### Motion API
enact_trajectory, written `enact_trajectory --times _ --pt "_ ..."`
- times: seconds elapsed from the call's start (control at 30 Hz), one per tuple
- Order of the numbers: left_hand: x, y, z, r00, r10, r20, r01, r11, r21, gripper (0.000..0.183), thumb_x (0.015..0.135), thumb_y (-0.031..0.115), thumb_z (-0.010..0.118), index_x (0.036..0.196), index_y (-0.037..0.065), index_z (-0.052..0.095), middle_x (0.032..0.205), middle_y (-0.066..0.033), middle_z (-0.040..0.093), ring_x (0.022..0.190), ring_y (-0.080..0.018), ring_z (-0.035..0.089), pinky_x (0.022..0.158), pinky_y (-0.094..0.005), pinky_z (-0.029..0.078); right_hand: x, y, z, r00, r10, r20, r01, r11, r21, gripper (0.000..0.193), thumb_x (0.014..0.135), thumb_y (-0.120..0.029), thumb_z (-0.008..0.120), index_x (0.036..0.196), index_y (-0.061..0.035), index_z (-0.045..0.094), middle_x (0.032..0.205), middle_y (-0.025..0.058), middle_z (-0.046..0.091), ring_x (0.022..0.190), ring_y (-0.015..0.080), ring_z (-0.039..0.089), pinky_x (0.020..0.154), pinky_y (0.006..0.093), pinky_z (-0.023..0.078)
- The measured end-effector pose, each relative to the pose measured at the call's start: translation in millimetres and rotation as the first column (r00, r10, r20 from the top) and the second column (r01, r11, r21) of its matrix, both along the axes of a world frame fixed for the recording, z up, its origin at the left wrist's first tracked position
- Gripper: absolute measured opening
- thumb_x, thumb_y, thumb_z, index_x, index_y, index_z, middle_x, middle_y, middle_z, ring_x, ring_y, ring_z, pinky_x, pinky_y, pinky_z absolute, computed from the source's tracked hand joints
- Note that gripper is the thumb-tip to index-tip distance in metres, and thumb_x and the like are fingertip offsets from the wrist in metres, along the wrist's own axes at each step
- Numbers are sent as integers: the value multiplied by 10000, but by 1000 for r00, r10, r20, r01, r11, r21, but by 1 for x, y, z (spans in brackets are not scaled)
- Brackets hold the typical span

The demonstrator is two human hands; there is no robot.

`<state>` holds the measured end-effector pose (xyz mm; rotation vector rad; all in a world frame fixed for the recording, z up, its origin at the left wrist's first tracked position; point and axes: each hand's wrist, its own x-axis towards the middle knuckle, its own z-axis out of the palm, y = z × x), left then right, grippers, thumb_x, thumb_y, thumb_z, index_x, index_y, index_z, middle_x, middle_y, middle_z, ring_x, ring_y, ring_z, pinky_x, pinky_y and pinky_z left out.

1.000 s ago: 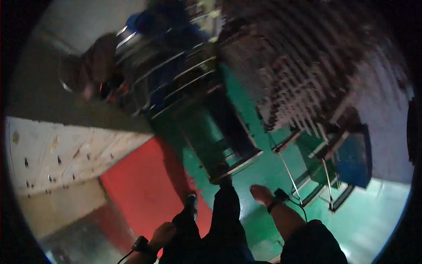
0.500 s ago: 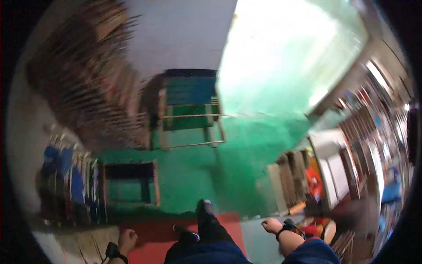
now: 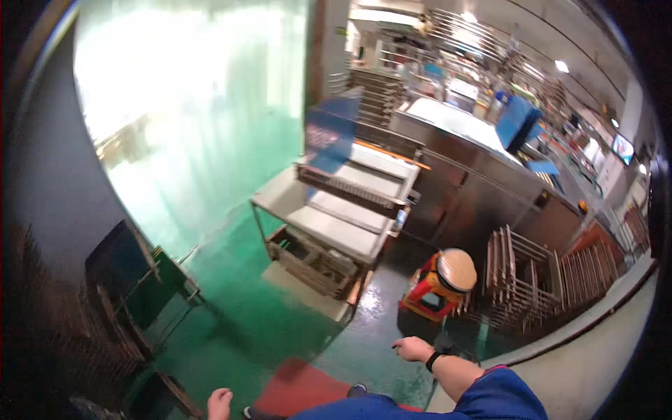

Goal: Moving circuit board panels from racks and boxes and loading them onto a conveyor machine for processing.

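My left hand (image 3: 220,404) hangs at the lower edge, its fingers curled in and nothing visible in them. Out to the right, over the floor, my right hand (image 3: 414,348) is loosely curled as well, holding nothing that I can see. A dark band (image 3: 434,360) is round the right wrist. Neither hand touches anything. Nearest to the right hand, beyond it on the floor, stands a red and yellow stool-like thing (image 3: 428,297) with a round pale top (image 3: 456,270).
Ahead stands a white tiered cart (image 3: 343,231) with a blue panel (image 3: 332,133) and a crate (image 3: 313,260) low down. Metal cabinets (image 3: 462,185) and stacked racks (image 3: 521,280) lie right. Frames (image 3: 150,294) stand left, beside a bright strip curtain (image 3: 203,105). A red mat (image 3: 301,388) lies underfoot.
My view has swung to the right and risen, bringing the cart and metal cabinets toward the middle. The curtain and frames have shifted left. Both hands stay low and hold nothing visible.
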<state>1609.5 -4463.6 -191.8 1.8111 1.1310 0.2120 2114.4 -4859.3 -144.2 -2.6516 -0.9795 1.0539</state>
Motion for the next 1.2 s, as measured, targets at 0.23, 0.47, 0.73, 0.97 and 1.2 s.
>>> enact_trajectory --times 0.23,0.47,0.73,0.97,1.2 --pt "325 -8 141 926 -347 149 326 934 148 286 882 145 707 1147 41 682 1125 -113 673 1042 -221 641 915 -357 512 131 -128 61 925 -378 42 360 905 227 381 906 -259 535 1195 -67 691 1162 184 699 1103 369 648 970 437 504" --pt "569 20 281 689 -666 287 488 718 495 333 825 37 679 1157 54 657 1214 -108 652 1128 -242 601 921 -339 475 211 -207 14 862 -506 33 498 858 128 388 903 -283 566 1200 -62 684 1173 187 696 1115 351 653 974 402 506" --pt "782 29 343 549 -727 413 468 676 569 264 842 31 657 1107 20 653 1142 -134 656 1090 -254 619 977 -366 469 311 -267 24 583 -800 141 772 599 213 412 886 -296 576 1190 -42 688 1196 197 687 1154 365 629 999 430 491" --pt "924 -9 343 422 -897 135 578 381 722 273 833 134 737 1089 53 687 1184 -151 666 1140 -347 614 995 -423 485 535 -167 80 696 -666 268 494 715 495 307 893 -171 546 1118 5 658 1033 281 672 1028 440 638 892 474 520" --pt "985 -10 285 683 -719 130 614 661 432 334 865 134 707 1182 44 652 1231 -148 634 1145 -291 611 992 -388 482 875 5 209 453 -470 758 -373 672 640 297 898 -77 655 1185 -8 623 1191 202 632 1143 383 584 1012 449 467"
